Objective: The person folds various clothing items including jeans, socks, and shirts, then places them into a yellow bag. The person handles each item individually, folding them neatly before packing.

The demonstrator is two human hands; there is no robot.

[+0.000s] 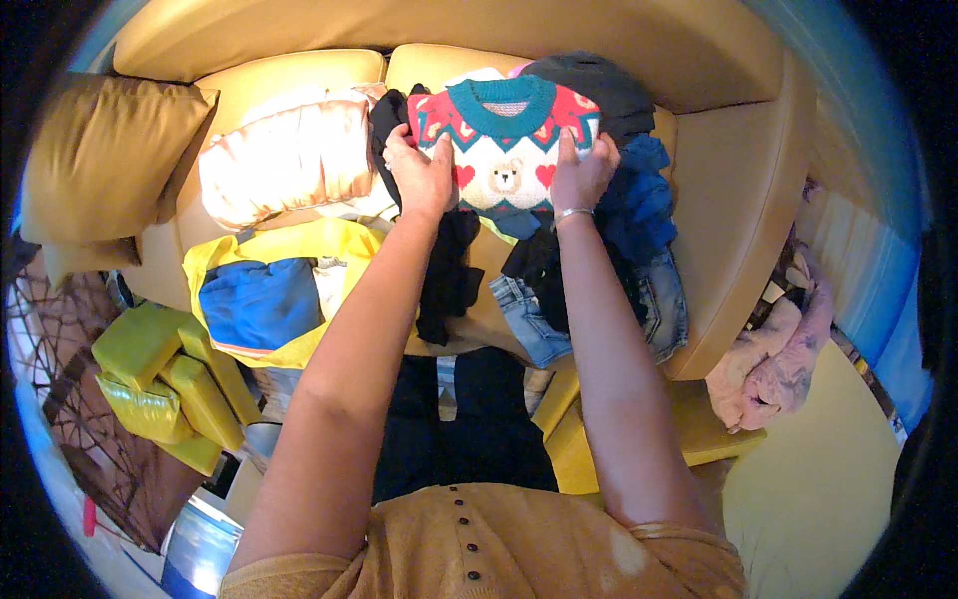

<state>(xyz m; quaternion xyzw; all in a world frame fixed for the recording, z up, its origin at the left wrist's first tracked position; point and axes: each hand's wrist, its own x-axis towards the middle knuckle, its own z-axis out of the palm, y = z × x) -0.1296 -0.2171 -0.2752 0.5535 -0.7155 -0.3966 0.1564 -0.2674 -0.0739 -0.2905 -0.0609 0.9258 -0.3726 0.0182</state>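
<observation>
A knitted sweater [505, 161] with a green collar, red patterned shoulders, hearts and a bear's face is held up, folded into a compact shape, over the sofa. My left hand [420, 172] grips its left edge, thumb on the front. At the right edge my right hand [584, 174], with a bracelet at the wrist, holds it the same way. Black clothing [449, 284] lies below and to the left of the sweater. Denim shorts [528, 318] with a black garment on them are under my right forearm. Behind the sweater is a dark grey garment [606, 93].
On the tan sofa [748, 202] are a shiny peach satin bundle [292, 165], a cushion [112, 150], a yellow bag [359, 239] holding blue fabric, and blue clothes [644, 195]. Yellow-green padded blocks [179, 374] stand lower left; a pink plush item [778, 359] hangs at right.
</observation>
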